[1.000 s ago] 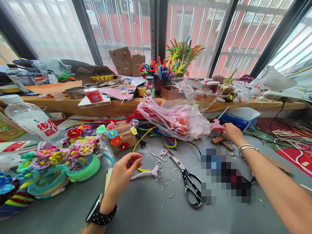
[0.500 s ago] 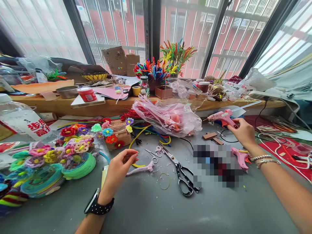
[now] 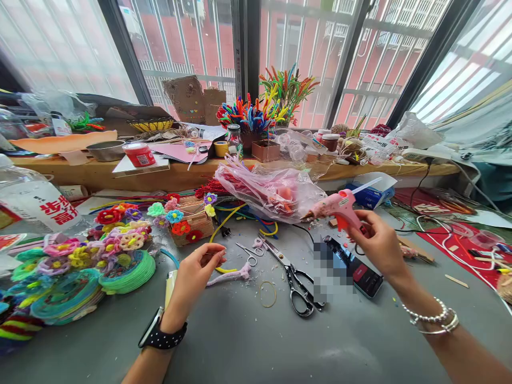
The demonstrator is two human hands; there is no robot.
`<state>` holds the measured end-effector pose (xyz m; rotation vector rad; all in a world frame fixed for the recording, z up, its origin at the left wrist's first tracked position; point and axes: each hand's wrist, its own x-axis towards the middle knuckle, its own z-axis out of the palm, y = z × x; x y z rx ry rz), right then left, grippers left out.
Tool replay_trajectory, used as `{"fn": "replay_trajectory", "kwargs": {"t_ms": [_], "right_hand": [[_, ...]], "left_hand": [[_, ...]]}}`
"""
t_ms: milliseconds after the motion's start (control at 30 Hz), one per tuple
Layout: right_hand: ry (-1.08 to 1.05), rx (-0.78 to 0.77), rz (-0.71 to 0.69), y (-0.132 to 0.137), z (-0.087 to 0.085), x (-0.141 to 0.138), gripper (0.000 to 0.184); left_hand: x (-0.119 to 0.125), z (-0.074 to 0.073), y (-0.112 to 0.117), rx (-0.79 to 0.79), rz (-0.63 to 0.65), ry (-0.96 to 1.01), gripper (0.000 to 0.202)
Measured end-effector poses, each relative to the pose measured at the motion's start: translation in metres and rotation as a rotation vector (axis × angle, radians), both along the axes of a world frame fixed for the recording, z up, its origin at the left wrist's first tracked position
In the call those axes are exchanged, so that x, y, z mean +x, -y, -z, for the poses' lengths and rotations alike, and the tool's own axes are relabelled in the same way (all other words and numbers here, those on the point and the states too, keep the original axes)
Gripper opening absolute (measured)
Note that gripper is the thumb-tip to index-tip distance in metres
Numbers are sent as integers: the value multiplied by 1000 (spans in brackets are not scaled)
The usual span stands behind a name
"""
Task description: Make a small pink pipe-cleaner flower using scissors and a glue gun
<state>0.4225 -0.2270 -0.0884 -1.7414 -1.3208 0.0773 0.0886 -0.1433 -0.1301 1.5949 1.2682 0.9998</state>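
My right hand [image 3: 378, 242] grips the handle of a pink glue gun [image 3: 335, 207], held above the grey table [image 3: 256, 341] with its nozzle pointing left toward a pink plastic bag [image 3: 272, 192]. My left hand [image 3: 196, 274] is closed in a pinch on a small piece that I cannot make out, just above the table. A pale pink fuzzy stem [image 3: 232, 275] lies right beside its fingertips. Black-handled scissors [image 3: 294, 280], small silver scissors [image 3: 247, 255] and a rubber band ring [image 3: 268, 294] lie between my hands. A phone [image 3: 354, 269] lies under my right hand.
Finished pipe-cleaner flowers and coiled rings [image 3: 84, 261] crowd the left side. A small wooden crate with flowers [image 3: 188, 224] stands behind my left hand. A water bottle [image 3: 34, 200] is at far left. The wooden sill [image 3: 200, 170] holds jars, pipe-cleaner bundles [image 3: 256, 114] and clutter. Cables run at right.
My right hand lifted the pink glue gun from the far right and carried it left, toward the middle of the table. My left hand stayed in its pinch.
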Motion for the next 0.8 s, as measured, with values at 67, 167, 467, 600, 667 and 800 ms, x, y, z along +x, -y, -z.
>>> {"fn": "replay_trajectory", "kwargs": {"t_ms": [67, 167, 467, 600, 667, 800], "right_hand": [[20, -34, -67, -1, -2, -22, 27], [-79, -93, -232, -3, -2, -49, 21], [-695, -212, -450, -7, -7, -78, 38], [-712, -143, -394, -2, -10, -63, 43], [-695, -50, -282, 2, -14, -39, 46], [-533, 216, 73, 12, -29, 38, 34]], "left_hand": [[1, -1, 0, -2, -3, 7, 30], [1, -2, 1, 4, -1, 16, 30], [1, -3, 2, 19, -2, -7, 29], [1, -1, 1, 18, 13, -16, 29], [1, -2, 2, 18, 7, -16, 30], [2, -2, 2, 10, 11, -21, 31]]}}
